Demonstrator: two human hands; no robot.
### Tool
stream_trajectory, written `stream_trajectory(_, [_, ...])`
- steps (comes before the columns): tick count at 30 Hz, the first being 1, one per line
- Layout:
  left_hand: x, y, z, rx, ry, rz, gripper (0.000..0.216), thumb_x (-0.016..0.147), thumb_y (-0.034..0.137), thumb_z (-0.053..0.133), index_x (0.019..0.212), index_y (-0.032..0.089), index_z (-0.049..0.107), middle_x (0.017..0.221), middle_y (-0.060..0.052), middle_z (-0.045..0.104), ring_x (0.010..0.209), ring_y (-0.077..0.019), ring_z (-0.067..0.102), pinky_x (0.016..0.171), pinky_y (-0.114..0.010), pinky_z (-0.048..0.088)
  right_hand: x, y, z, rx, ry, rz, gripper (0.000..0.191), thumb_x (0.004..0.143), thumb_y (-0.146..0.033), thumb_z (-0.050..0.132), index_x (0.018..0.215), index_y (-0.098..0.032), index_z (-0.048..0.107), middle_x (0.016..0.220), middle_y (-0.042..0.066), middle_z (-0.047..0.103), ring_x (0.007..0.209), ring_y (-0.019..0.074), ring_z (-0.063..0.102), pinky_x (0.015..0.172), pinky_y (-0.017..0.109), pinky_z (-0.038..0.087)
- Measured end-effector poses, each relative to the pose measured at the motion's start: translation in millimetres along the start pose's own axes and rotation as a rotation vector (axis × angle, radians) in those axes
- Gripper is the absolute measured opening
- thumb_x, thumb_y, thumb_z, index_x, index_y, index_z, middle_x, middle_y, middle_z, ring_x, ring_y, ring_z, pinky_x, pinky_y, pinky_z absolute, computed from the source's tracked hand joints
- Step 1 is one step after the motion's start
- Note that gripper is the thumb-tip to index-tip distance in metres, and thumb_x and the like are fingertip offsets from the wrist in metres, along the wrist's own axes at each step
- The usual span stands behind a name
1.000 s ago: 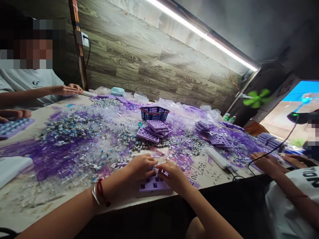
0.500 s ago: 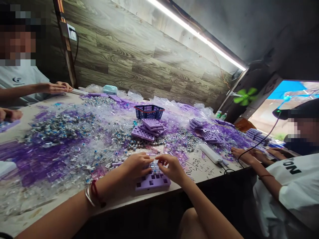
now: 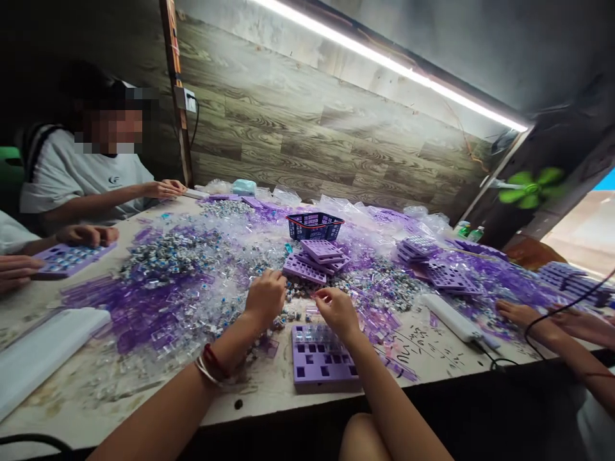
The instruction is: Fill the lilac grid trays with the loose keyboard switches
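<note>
A purple tray (image 3: 321, 362) with square holes lies at the table's near edge, its far row filled with clear pieces. My left hand (image 3: 265, 296) is curled, knuckles up, over the heap of small grey and blue parts (image 3: 293, 314) just beyond the tray; what its fingers hold is hidden. My right hand (image 3: 337, 310) hovers past the tray's far edge with thumb and forefinger pinched on a small piece that I cannot make out. A red cord and metal bangles circle my left wrist (image 3: 211, 365).
Clear and purple plastic pieces (image 3: 144, 307) cover the table. A stack of purple trays (image 3: 317, 256) and a dark blue basket (image 3: 314, 225) stand mid-table. A white power strip (image 3: 449, 317) lies right. Other people's hands work at the left (image 3: 86, 235) and right (image 3: 516, 314).
Both my hands have left the tray and moved away from me to the heap of small parts. The view has swung left and the tray now shows fully.
</note>
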State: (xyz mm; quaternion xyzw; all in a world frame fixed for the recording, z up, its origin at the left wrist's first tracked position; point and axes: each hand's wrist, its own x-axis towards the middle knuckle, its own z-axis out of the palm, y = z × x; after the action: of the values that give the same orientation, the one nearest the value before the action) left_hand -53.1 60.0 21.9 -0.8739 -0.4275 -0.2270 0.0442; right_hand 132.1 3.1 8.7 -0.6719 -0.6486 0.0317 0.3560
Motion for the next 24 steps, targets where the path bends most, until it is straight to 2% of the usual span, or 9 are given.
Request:
stream_trajectory(2, [2, -11, -1, 0.026, -0.011, -0.089, 0.02, 0.089, 0.019, 0.045, 0.095, 0.013, 0.062, 0.1, -0.015, 0.06, 0.1, -0.0286, 0.054, 0.081, -0.039, 0.047, 1, -6, 4, -0.011, -0.019, -0.006, 0.018, 0.079, -0.018, 0.055, 0.085, -0.016, 0.072, 0.088, 0.008, 0.072, 0.078, 0.0198, 0.065, 0.074, 0.031, 0.049])
stream_trajectory(6, [1, -18, 6, 0.041, -0.063, -0.128, 0.022, 0.088, 0.026, 0.051, 0.101, 0.013, 0.062, 0.104, -0.013, 0.059, 0.102, -0.0277, 0.054, 0.082, -0.036, 0.047, 8, -14, 9, -0.042, -0.063, -0.028, 0.021, 0.08, -0.015, 0.053, 0.092, -0.014, 0.071, 0.093, 0.011, 0.071, 0.087, 0.0217, 0.065, 0.082, 0.032, 0.049])
stream_trajectory(11, [1, -15, 10, 0.066, -0.104, -0.12, 0.021, 0.088, 0.017, 0.045, 0.1, 0.015, 0.062, 0.105, -0.011, 0.059, 0.101, -0.0244, 0.055, 0.084, -0.035, 0.046, 32, -32, 24, -0.098, -0.159, -0.08, 0.034, 0.079, -0.002, 0.047, 0.103, -0.015, 0.068, 0.108, 0.01, 0.069, 0.104, 0.0196, 0.062, 0.093, 0.028, 0.045])
stream_trajectory(18, [5, -15, 6, 0.059, -0.124, -0.09, 0.028, 0.086, 0.008, 0.037, 0.099, 0.013, 0.062, 0.105, -0.013, 0.059, 0.101, -0.0259, 0.055, 0.084, -0.036, 0.046, 60, -64, 43, -0.303, -0.265, 0.003, 0.023, 0.081, -0.005, 0.051, 0.096, -0.011, 0.068, 0.1, 0.017, 0.069, 0.096, 0.0265, 0.066, 0.081, 0.035, 0.051])
stream_trajectory(24, [6, -22, 15, 0.067, -0.046, -0.065, 0.029, 0.085, 0.011, 0.035, 0.093, 0.013, 0.063, 0.1, -0.014, 0.06, 0.096, -0.0301, 0.058, 0.076, -0.038, 0.048, 60, -68, 42, -0.372, -0.258, 0.022, 0.025, 0.082, -0.007, 0.051, 0.102, -0.009, 0.065, 0.113, 0.018, 0.064, 0.109, 0.029, 0.058, 0.081, 0.037, 0.051])
